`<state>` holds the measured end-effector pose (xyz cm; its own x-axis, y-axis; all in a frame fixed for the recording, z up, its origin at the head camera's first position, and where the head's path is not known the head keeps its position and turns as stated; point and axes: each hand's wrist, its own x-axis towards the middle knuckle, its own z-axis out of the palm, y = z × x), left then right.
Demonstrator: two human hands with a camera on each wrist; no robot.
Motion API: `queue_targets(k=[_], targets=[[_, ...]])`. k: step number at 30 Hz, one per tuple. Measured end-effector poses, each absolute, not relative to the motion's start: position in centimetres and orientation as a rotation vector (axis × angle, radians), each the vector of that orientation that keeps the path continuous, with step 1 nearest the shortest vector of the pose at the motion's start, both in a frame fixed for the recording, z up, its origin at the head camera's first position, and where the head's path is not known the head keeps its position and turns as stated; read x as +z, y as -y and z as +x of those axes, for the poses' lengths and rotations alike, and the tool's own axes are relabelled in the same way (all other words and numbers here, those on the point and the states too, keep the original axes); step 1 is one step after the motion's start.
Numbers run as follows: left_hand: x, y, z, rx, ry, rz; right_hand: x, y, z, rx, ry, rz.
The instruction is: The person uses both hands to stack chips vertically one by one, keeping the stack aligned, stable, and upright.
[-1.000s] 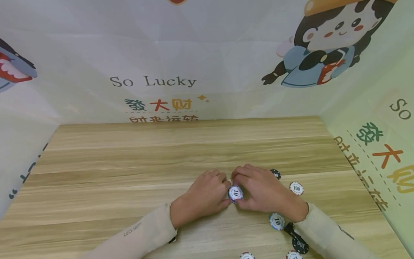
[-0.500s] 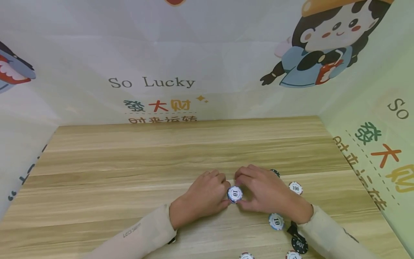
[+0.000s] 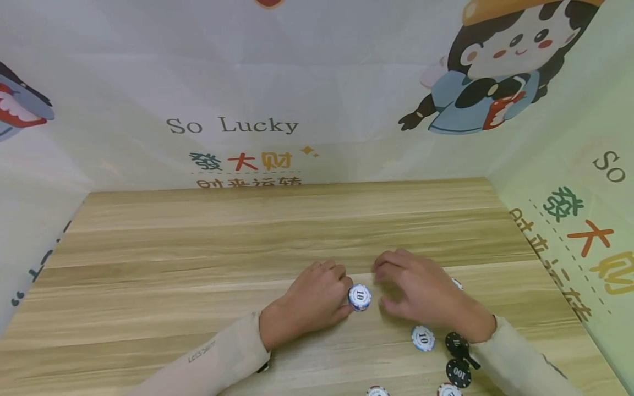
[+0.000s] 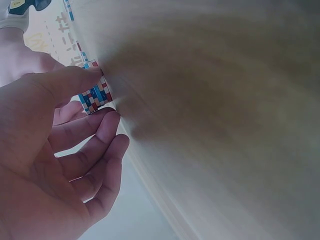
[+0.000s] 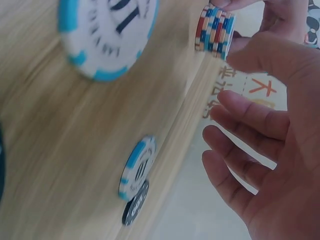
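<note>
A short stack of poker chips (image 3: pixel 360 297) stands on the wooden table, its top chip white and blue and marked 10. My left hand (image 3: pixel 312 294) holds the stack's left side between thumb and fingers. Striped red, white and blue edges of the stack (image 4: pixel 95 97) show in the left wrist view. To the right of the stack, my right hand (image 3: pixel 423 289) hovers apart from it, fingers loosely bent and holding nothing. In the right wrist view its fingers (image 5: pixel 250 117) are spread and relaxed.
Right of the stack lie a blue-edged 10 chip (image 3: pixel 423 338) and two black chips (image 3: pixel 458 373). Red-edged chips (image 3: pixel 450 390) lie at the near edge. One white chip (image 3: pixel 457 284) is partly behind my right wrist. Printed cloth walls (image 3: pixel 346 110) border the table.
My right hand has let go of the chip stack and moved right, now covering the far black chip and most of a white one. The left hand stays in place.
</note>
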<state>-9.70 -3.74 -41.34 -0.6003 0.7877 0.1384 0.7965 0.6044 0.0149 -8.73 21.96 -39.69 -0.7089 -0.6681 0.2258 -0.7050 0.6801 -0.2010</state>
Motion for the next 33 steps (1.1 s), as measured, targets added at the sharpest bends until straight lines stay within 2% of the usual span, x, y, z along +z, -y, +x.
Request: queue_targets(k=[15,33], targets=[[-41.2,3.7,-9.7,-0.107,2.739,-1.348,-39.4,-25.4,-9.1,0.341,2.828,0.983],[-41.2,3.7,-9.6,-0.119,2.746,-1.351,-40.0,-28.6,-10.3,0.35,2.913,0.923]])
